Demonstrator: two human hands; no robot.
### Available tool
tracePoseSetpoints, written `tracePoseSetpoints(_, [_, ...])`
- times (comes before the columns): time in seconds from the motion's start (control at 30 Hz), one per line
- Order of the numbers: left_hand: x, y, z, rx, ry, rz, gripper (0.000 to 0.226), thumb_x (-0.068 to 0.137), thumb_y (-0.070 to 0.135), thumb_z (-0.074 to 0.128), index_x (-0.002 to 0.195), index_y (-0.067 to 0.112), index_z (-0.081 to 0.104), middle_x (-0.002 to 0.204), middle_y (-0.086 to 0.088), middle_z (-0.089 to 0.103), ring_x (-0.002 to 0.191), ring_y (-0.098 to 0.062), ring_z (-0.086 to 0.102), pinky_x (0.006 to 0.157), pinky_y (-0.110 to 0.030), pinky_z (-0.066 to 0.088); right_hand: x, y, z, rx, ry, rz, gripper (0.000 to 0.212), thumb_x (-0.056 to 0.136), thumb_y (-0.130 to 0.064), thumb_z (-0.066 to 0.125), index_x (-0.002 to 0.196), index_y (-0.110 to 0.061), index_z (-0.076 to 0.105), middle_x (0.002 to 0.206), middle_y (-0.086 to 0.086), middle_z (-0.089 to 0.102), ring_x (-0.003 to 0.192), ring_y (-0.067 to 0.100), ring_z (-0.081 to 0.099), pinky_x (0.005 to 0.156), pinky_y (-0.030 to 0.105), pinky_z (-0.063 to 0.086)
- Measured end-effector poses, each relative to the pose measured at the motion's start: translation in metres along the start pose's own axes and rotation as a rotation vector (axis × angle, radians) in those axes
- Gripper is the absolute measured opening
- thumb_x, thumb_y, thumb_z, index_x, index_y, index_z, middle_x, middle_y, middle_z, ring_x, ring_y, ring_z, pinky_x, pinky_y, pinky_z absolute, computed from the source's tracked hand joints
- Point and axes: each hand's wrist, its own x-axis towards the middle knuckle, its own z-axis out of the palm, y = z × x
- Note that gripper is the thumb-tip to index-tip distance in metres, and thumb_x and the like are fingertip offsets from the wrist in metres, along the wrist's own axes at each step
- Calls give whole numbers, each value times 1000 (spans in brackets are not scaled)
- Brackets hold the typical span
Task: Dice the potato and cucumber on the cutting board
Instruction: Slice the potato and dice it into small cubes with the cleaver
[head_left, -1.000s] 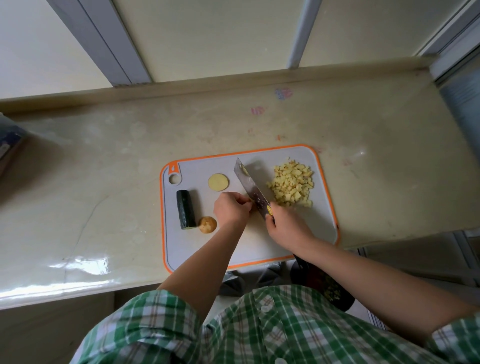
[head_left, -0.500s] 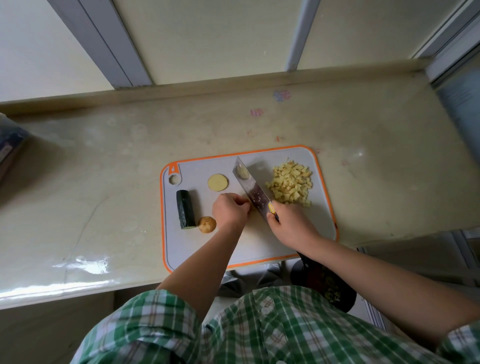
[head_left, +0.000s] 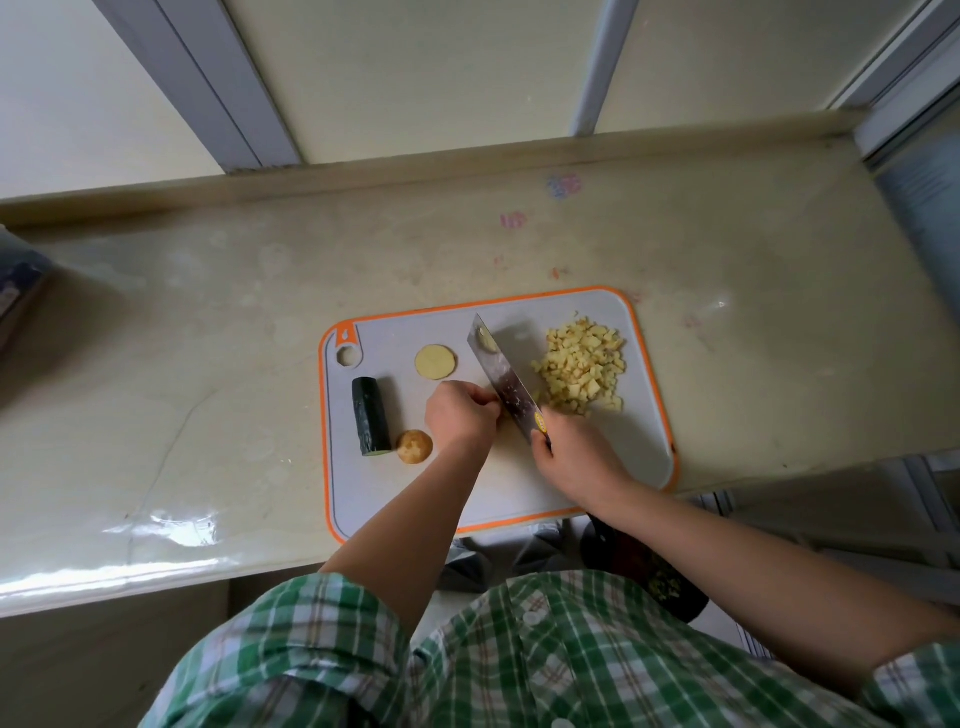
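Countertop (head_left: 208, 338) beige against panelled wall (head_left: 415, 73), cutting board (head_left: 395, 499), right hand (head_left: 576, 457) gripping knife (head_left: 501, 379), left hand (head_left: 460, 415) curled, hold hidden.

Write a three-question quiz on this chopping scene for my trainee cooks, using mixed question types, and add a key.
1. True or false: the cucumber piece on the cutting board is already diced.
2. Seen from the person's side, where is the diced potato pile in relation to the knife?
A) left of the blade
B) right of the blade
C) off the board
3. Fill in: the knife is gripped by the ____ hand.

Key
1. False: it lies whole.
2. B
3. Right: the right hand grips the handle.
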Motion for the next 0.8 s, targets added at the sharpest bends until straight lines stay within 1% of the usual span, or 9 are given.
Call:
tracePoseSetpoints(0.17, [2, -2, 1, 20, -5, 6, 7, 78, 13, 74, 83, 17, 76, 85, -1, 73, 83, -19, 66, 78, -30, 53, 6, -1, 8, 3, 29, 6, 11, 94, -17, 47, 88, -9, 51, 77, 18, 62, 73, 37, 60, 57, 32, 32])
tracePoseSetpoints(0.33, [4, -2, -1, 81, -21, 59, 5, 81, 18, 73, 84, 18, 76, 84, 0, 73, 82, -18, 66, 76, -28, 51, 8, 0, 5, 99, 51, 13, 15, 93, -19, 50, 79, -15, 44, 70, 17, 60, 67, 38, 58, 54, 36, 36])
tracePoseSetpoints(0.4, [5, -3, -3, 116, -38, 95, 6, 82, 19, 72, 86, 19, 76, 84, 1, 73, 82, -17, 65, 75, -27, 51, 9, 1, -5, 172, 79, 23, 20, 93, -19, 50, 75, -16, 42, 62, 10, 52, 62, 35, 53, 55, 37, 37])
tracePoseSetpoints(0.43, [5, -4, -4, 140, -42, 120, 7, 82, 20, 72, 87, 19, 75, 85, 1, 73, 83, -17, 65, 73, -26, 50, 10, 3, -10, 198, 96, 30, 25, 93, -18, 50, 71, -17, 39, 58, 4, 46, 59, 32, 48, 55, 36, 34])
tracePoseSetpoints(0.53, [6, -7, -9, 238, -48, 272, 13, 83, 17, 69, 96, 18, 70, 92, 1, 70, 85, -17, 63, 73, -25, 47, 11, 8, -27, 236, 146, 61, 39, 93, -15, 52, 63, -23, 28, 55, -5, 34, 57, 24, 38, 56, 35, 25])
tracePoseSetpoints(0.6, [8, -7, -14, 326, -70, 443, 24, 83, 11, 67, 106, 16, 64, 101, -2, 63, 86, -19, 61, 76, -27, 49, 11, 12, -33, 277, 153, 92, 39, 93, -15, 53, 63, -23, 29, 54, -5, 34, 57, 28, 43, 56, 39, 35])
tracePoseSetpoints(0.67, [11, -7, -16, 428, -112, 597, 35, 81, 8, 67, 114, 16, 59, 110, -6, 55, 89, -24, 59, 78, -31, 49, 9, 14, -37, 325, 143, 117, 35, 93, -17, 52, 64, -23, 33, 54, -5, 36, 55, 29, 47, 56, 49, 46])
tracePoseSetpoints(0.73, [13, -5, -15, 524, -172, 694, 35, 81, 9, 66, 115, 15, 60, 112, -8, 52, 91, -26, 57, 78, -31, 46, 8, 18, -37, 364, 116, 140, 28, 93, -18, 52, 68, -19, 40, 54, -6, 37, 54, 23, 44, 59, 54, 49])
tracePoseSetpoints(0.8, [15, -4, -13, 599, -213, 747, 28, 83, 10, 64, 111, 14, 64, 109, -9, 54, 91, -28, 57, 77, -31, 45, 6, 20, -37, 387, 96, 154, 21, 93, -19, 52, 73, -14, 45, 54, -6, 37, 52, 19, 42, 60, 56, 50])
